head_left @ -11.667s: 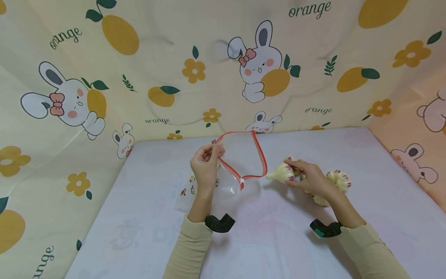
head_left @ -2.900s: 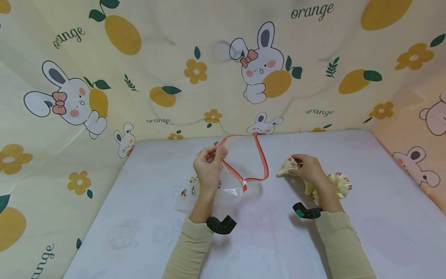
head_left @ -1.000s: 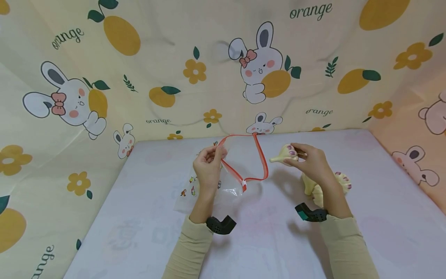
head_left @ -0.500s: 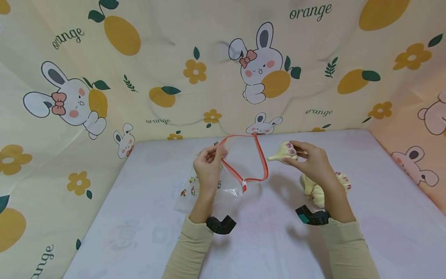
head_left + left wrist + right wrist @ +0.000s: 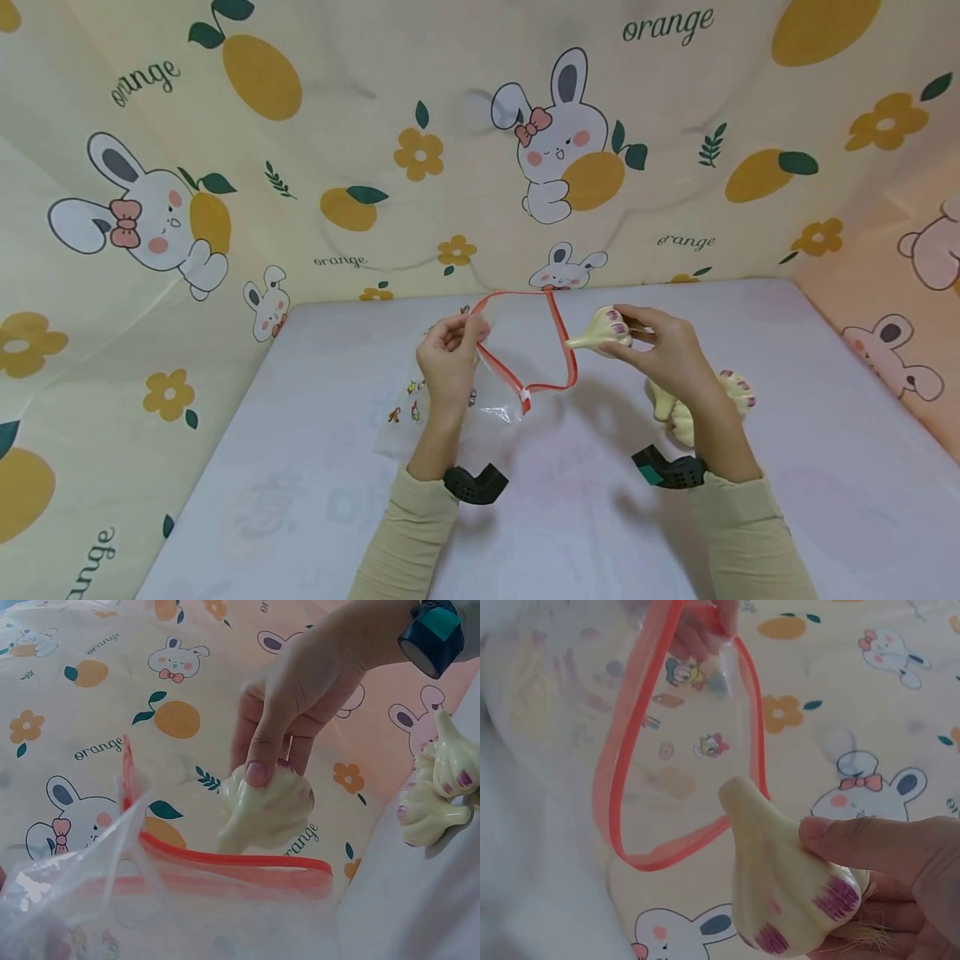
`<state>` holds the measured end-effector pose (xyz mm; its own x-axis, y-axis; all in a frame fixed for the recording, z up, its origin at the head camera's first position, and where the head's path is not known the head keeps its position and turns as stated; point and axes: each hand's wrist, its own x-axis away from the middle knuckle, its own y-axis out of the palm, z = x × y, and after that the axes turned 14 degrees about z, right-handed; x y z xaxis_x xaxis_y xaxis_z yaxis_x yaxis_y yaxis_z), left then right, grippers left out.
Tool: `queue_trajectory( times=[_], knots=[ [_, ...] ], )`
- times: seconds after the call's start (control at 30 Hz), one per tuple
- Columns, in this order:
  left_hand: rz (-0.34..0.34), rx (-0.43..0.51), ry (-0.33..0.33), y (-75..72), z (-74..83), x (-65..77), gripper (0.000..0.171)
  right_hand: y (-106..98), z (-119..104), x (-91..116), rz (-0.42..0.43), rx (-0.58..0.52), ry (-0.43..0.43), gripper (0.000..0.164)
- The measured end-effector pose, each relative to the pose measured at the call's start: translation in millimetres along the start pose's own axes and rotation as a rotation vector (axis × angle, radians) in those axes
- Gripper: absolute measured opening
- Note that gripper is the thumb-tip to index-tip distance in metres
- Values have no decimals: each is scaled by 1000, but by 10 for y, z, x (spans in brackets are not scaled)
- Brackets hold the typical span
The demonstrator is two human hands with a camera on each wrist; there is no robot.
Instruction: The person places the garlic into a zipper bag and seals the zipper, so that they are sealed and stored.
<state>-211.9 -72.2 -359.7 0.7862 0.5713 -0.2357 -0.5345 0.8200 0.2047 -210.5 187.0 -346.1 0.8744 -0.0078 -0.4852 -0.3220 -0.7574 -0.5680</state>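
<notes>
My left hand pinches the rim of a clear zip bag with small cartoon prints, keeping its mouth open. A red strip edges that mouth, with a white slider at the near corner. My right hand holds a garlic bulb in the air between thumb and fingers, its stem pointing left at the bag's right rim. Purple patches and root strands show on this bulb in the right wrist view. More garlic bulbs lie behind my right wrist, partly hidden in the head view.
A pale cloth covers the table. Behind it hangs a curtain printed with rabbits and oranges. A black camera sits on each wrist, such as the right wrist camera.
My right hand has raised the garlic bulb from low over the table and brought it leftward to the bag's rim. The left hand and the bag have stayed nearly still.
</notes>
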Motion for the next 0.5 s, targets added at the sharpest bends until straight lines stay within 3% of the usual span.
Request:
queue_trajectory(
  times=[0.5],
  knots=[
    [6,22,4,-1,7,-10,22,123,-115,37,-51,-35,0,56]
  ],
)
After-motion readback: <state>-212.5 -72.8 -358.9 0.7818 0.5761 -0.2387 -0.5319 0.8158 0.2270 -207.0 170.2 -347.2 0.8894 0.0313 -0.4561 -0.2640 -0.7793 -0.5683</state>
